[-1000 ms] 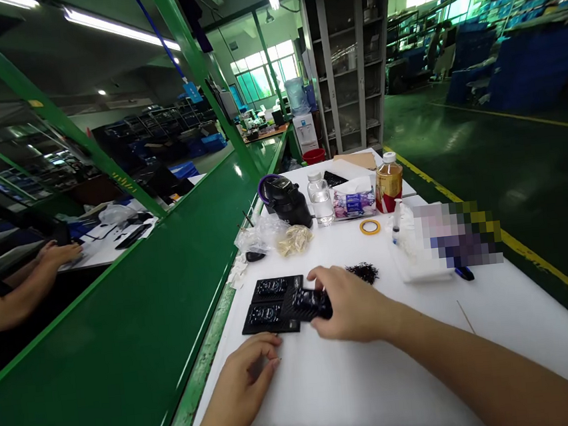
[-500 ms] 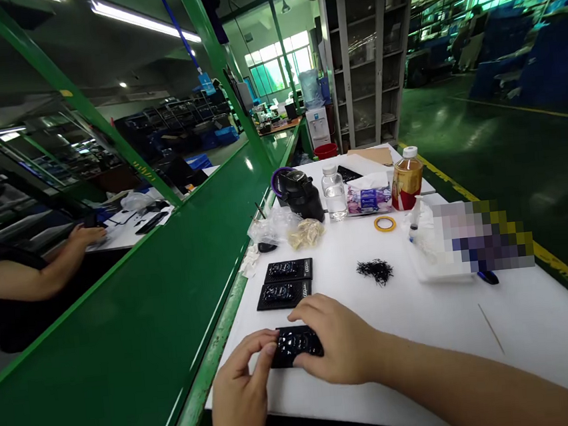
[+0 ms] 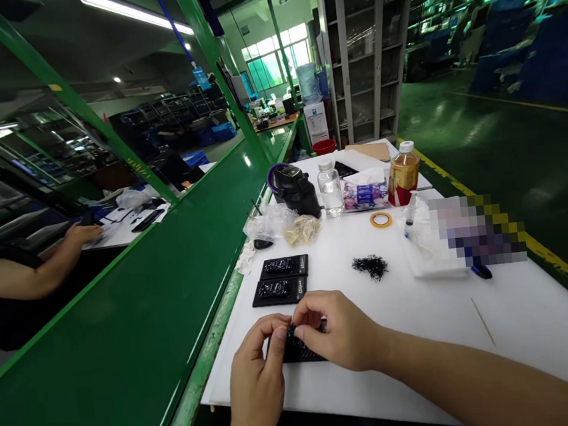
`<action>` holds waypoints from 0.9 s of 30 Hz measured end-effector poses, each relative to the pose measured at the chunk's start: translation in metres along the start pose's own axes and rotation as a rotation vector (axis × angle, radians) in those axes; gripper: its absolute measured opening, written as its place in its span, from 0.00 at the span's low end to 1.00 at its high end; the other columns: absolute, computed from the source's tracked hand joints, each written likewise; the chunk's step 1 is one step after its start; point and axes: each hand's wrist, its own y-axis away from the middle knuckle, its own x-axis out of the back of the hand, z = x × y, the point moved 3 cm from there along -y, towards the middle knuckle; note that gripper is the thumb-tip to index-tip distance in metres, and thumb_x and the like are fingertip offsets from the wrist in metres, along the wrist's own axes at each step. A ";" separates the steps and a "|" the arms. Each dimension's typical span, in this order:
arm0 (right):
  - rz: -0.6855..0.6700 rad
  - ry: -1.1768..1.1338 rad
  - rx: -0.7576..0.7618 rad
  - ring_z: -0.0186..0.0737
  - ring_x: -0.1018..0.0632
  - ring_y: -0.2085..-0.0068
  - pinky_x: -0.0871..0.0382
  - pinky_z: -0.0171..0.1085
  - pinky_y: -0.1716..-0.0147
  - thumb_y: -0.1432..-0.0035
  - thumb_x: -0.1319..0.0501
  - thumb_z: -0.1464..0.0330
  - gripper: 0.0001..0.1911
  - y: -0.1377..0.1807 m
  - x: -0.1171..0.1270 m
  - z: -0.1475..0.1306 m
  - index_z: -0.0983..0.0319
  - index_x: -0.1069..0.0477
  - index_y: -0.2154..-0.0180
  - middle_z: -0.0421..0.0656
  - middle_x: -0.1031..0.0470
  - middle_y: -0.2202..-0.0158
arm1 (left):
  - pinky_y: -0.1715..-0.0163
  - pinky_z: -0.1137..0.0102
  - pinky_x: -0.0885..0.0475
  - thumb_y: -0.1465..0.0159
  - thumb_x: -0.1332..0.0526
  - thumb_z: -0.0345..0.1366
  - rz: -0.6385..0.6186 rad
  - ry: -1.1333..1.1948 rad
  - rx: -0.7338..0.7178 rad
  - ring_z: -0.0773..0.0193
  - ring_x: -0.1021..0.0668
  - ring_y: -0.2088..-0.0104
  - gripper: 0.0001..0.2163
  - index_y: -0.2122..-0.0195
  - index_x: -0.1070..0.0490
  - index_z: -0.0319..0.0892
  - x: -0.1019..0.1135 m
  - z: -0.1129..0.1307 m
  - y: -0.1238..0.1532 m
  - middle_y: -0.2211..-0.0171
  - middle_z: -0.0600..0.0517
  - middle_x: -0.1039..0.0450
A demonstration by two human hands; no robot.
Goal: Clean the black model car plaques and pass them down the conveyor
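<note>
A black plastic part (image 3: 300,351) lies at the near edge of the white table (image 3: 425,320). My left hand (image 3: 259,369) and my right hand (image 3: 338,328) both pinch it at its far edge, fingers curled. Two more black parts (image 3: 283,266) (image 3: 279,290) lie flat just beyond, side by side. A small heap of tiny black pieces (image 3: 370,266) sits to the right of them.
A green conveyor (image 3: 138,314) runs along the table's left edge. At the back stand a black device (image 3: 297,191), a clear bottle (image 3: 330,188), a tissue pack (image 3: 360,193), an amber bottle (image 3: 403,173) and a tape ring (image 3: 380,220). Another person's arm (image 3: 33,270) rests across the conveyor.
My right hand carried one black part from beside the other two down to the near table edge. My left hand came up to meet it, and both now pinch it.
</note>
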 end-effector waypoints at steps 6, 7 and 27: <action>0.012 0.028 0.027 0.32 0.27 0.68 0.33 0.31 0.67 0.47 0.39 0.76 0.05 0.001 -0.001 -0.001 0.62 0.27 0.68 0.37 0.26 0.70 | 0.59 0.69 0.29 0.32 0.44 0.47 -0.023 0.031 -0.020 0.60 0.23 0.60 0.13 0.61 0.27 0.44 -0.005 0.002 0.000 0.60 0.50 0.24; 0.010 0.030 0.019 0.32 0.27 0.68 0.33 0.31 0.67 0.46 0.39 0.76 0.04 0.001 -0.001 -0.001 0.62 0.27 0.69 0.37 0.26 0.70 | 0.59 0.69 0.29 0.32 0.44 0.46 -0.022 0.037 -0.023 0.60 0.24 0.60 0.12 0.61 0.28 0.44 -0.006 0.003 0.001 0.61 0.50 0.24; -0.035 -0.040 -0.075 0.31 0.29 0.71 0.34 0.30 0.71 0.46 0.40 0.74 0.03 0.002 -0.005 0.003 0.62 0.30 0.69 0.37 0.28 0.72 | 0.62 0.71 0.29 0.32 0.44 0.47 0.048 0.068 -0.014 0.62 0.24 0.64 0.12 0.64 0.30 0.44 -0.013 0.004 0.006 0.65 0.52 0.26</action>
